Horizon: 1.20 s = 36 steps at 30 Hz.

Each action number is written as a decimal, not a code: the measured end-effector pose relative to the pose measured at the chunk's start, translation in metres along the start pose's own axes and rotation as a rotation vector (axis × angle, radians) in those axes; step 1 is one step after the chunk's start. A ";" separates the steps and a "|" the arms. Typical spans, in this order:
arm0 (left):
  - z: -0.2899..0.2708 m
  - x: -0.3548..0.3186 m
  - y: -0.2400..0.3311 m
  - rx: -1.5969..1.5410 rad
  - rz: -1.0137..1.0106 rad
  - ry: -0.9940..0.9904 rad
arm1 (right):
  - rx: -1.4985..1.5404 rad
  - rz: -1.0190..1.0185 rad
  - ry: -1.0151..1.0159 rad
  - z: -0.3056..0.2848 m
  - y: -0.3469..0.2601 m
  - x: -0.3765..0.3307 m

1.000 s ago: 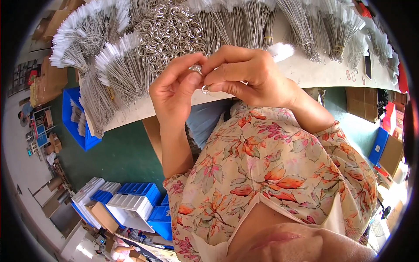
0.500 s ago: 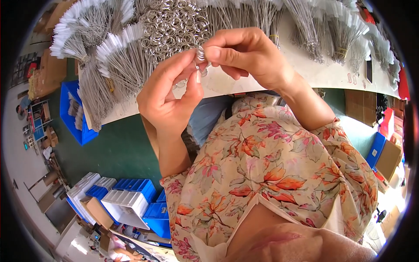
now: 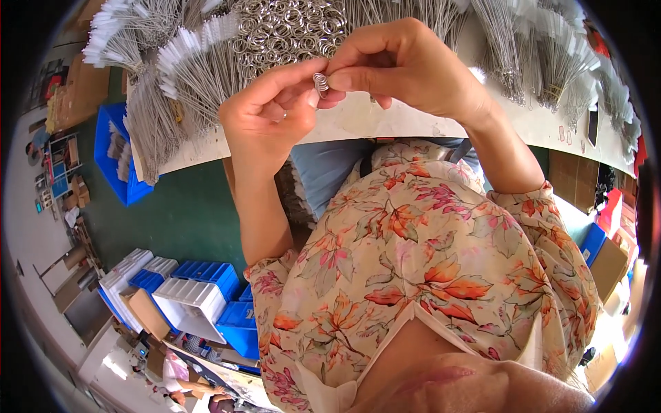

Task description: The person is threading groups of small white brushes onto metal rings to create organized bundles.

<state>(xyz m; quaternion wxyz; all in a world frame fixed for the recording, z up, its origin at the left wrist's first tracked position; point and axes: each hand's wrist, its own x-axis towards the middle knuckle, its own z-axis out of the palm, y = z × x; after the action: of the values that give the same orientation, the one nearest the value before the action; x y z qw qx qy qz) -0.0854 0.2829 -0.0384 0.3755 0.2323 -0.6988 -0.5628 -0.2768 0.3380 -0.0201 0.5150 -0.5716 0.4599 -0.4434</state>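
Note:
A few small shiny metal rings, lying one against another like a coil, are pinched between my two hands over the table's near part. My left hand grips them from the left with thumb and forefinger, its other fingers curled behind. From the right, the thumb and forefinger of my right hand press on the same rings. Whether they are separate split rings or one coil is hard to tell. Just beyond my hands lies a big heap of loose metal rings.
Bundles of thin wire brushes with white bristle ends flank the heap, with more brush bundles at the right. A dark phone-like object lies near the table's right edge. Left of the table stands a blue bin; stacked crates are at lower left.
Both hands have moved slightly upward in the picture and closer together around the rings. A ring that hung below my fingers no longer shows apart. The whole view has shifted a little.

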 end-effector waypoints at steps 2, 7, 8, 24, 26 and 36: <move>0.003 0.000 0.002 -0.107 -0.039 -0.020 | 0.057 0.020 -0.036 -0.002 0.005 0.002; 0.001 -0.006 0.006 0.353 0.199 -0.055 | -0.030 0.054 -0.146 -0.013 -0.002 0.003; 0.001 -0.006 0.006 0.354 0.194 -0.052 | -0.078 -0.028 -0.165 -0.016 -0.010 0.004; 0.005 -0.009 0.001 0.036 0.146 0.085 | 0.265 -0.059 0.056 0.018 0.026 -0.004; 0.005 -0.009 0.003 0.048 0.155 0.085 | 0.247 -0.062 0.051 0.016 0.024 -0.004; 0.003 -0.005 0.000 0.142 0.190 0.011 | 0.028 0.080 -0.186 -0.017 -0.010 0.010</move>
<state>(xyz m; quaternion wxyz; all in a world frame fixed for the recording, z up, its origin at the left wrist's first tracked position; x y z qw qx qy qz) -0.0850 0.2886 -0.0398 0.4136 0.1942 -0.7537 -0.4724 -0.2910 0.3259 -0.0085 0.5808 -0.5840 0.4263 -0.3740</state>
